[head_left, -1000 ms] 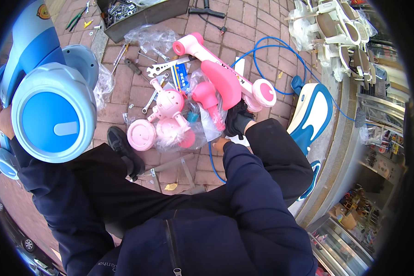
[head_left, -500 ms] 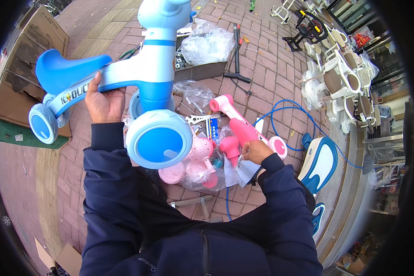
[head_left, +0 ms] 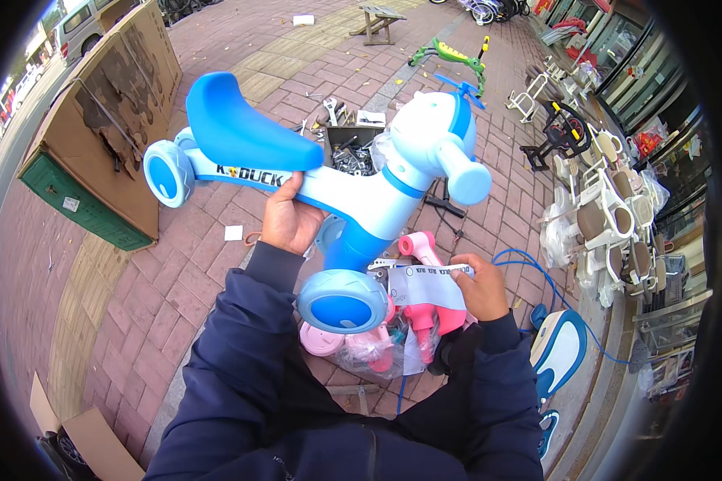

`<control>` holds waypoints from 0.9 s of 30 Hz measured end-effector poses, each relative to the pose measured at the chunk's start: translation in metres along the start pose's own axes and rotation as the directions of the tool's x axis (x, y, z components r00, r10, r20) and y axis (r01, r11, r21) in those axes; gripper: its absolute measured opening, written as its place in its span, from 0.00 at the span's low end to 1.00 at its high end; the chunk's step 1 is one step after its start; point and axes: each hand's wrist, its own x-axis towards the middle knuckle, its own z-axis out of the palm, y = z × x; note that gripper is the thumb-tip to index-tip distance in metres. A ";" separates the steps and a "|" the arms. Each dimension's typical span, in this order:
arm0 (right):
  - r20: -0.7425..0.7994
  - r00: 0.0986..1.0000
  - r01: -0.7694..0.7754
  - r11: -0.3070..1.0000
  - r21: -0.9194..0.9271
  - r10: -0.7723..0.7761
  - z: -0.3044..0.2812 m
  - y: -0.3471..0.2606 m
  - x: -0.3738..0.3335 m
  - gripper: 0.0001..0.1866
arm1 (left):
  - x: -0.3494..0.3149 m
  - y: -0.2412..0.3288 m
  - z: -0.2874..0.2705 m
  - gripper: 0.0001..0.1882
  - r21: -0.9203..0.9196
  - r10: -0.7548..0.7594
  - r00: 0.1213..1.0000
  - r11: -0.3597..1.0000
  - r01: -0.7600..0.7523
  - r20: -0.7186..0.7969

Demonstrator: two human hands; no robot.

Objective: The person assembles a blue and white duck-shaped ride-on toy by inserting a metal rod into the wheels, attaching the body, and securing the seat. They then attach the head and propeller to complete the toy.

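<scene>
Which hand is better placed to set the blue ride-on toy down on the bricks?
Left hand: it already grips the ride-on under its frame. The right hand is busy holding a paper sheet.

Ground: you are looking down on a red brick pavement with a paler yellow strip running through it.
Left side: a large flattened cardboard sheet is leaning over a green crate.
Near your legs: pink toy parts in a clear bag are lying on the bricks.
Centre: a tray of what are probably metal fittings is sitting beyond.
Right: a blue hose is curling beside a blue-and-white seat.
</scene>
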 end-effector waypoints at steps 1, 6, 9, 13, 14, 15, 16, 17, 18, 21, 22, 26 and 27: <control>0.007 0.999 0.047 0.999 -0.008 -0.047 0.005 0.000 0.003 0.12 | 0.002 -0.001 0.001 0.21 -0.028 -0.004 1.000 1.000 0.004 -0.002; 0.085 0.973 0.218 0.974 -0.058 -0.212 0.015 -0.005 0.018 0.12 | 0.012 -0.002 0.008 0.26 -0.109 0.054 0.998 0.993 -0.050 0.036; 0.158 0.981 0.125 0.990 -0.057 -0.115 0.015 -0.007 0.021 0.13 | 0.013 -0.006 0.013 0.29 -0.103 0.073 0.995 0.992 -0.066 0.067; 0.194 0.981 0.020 1.000 0.002 -0.020 0.012 -0.007 0.020 0.14 | 0.014 -0.010 0.015 0.32 -0.108 0.100 0.993 0.990 -0.092 0.069; 0.203 0.979 -0.029 1.000 0.011 0.026 0.011 -0.007 0.019 0.14 | 0.014 -0.011 0.015 0.32 -0.100 0.100 0.993 0.991 -0.093 0.066; 0.169 0.985 0.022 0.999 0.026 -0.026 0.009 -0.006 0.018 0.13 | 0.014 -0.012 0.014 0.34 -0.092 0.099 0.994 0.991 -0.095 0.040; 0.165 0.986 0.029 0.999 0.032 -0.034 0.008 -0.005 0.017 0.12 | 0.015 -0.012 0.014 0.35 -0.079 0.100 0.994 0.992 -0.096 0.050; 0.160 0.986 0.037 0.999 0.039 -0.043 0.007 -0.005 0.016 0.12 | 0.015 -0.012 0.013 0.37 -0.060 0.097 0.994 0.994 -0.094 0.051; 0.152 0.987 0.042 0.999 0.012 -0.043 0.007 -0.004 0.016 0.12 | 0.015 -0.012 0.013 0.39 -0.047 0.096 0.994 0.994 -0.094 0.045; 0.122 0.989 0.072 0.995 0.066 -0.079 0.005 0.000 0.013 0.11 | 0.014 -0.013 0.012 0.39 -0.026 0.124 0.991 0.992 -0.122 0.054; 0.122 0.989 0.069 0.995 0.073 -0.078 0.005 0.001 0.012 0.11 | 0.013 -0.013 0.012 0.39 -0.028 0.123 0.991 0.992 -0.121 0.048; 0.132 0.989 0.064 0.998 0.020 -0.066 0.004 0.006 0.008 0.11 | 0.011 -0.014 0.013 0.36 -0.006 0.154 0.987 0.988 -0.154 0.035; 0.129 0.988 0.083 0.997 -0.004 -0.082 0.004 0.006 0.008 0.11 | 0.011 -0.014 0.013 0.35 0.006 0.173 0.984 0.985 -0.173 0.046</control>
